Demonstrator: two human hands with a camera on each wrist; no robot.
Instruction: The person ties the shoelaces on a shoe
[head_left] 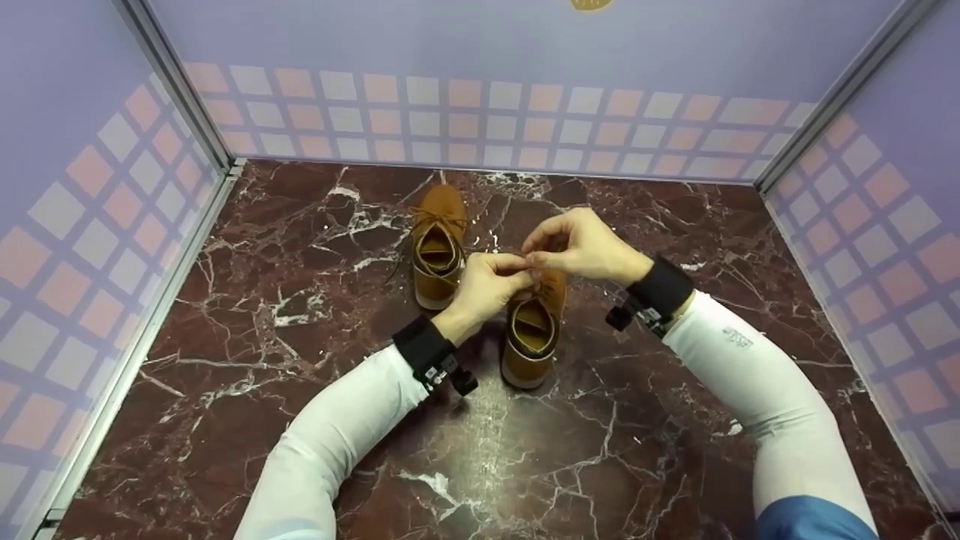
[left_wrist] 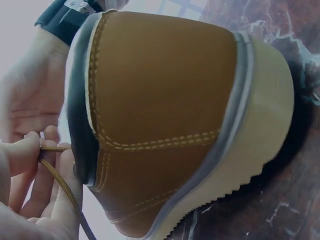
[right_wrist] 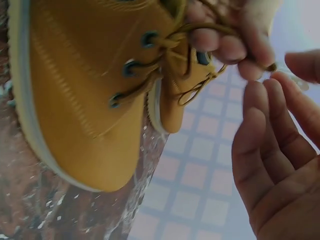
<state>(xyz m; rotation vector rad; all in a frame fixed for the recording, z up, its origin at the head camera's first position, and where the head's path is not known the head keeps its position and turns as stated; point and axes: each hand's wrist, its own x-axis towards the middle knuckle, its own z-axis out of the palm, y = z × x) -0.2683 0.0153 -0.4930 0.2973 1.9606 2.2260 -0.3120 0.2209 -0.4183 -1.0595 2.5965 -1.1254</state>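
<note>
Two tan lace-up shoes rest on the floor. My left hand (head_left: pixel 481 291) is over the front of the nearer right-hand shoe (head_left: pixel 529 367), pinching its brown shoelace (left_wrist: pixel 70 195) between thumb and fingers. In the right wrist view the lace's tip pokes out from those fingertips. My right hand (head_left: pixel 589 246) meets the left above the lacing; its thumb and index finger stand slightly apart beside the tip, fingers loosely bent. The other shoe (head_left: pixel 436 289), to the left and farther off, has its lace tied in a bow (right_wrist: pixel 197 90).
Dark red marbled floor (head_left: pixel 300 390) lies beneath the shoes. Lilac panels with pink and white squares (head_left: pixel 465 112) stand at the back and both sides, joined by metal posts (head_left: pixel 180 82). Each wrist wears a black strap (head_left: pixel 660 289) with a small camera.
</note>
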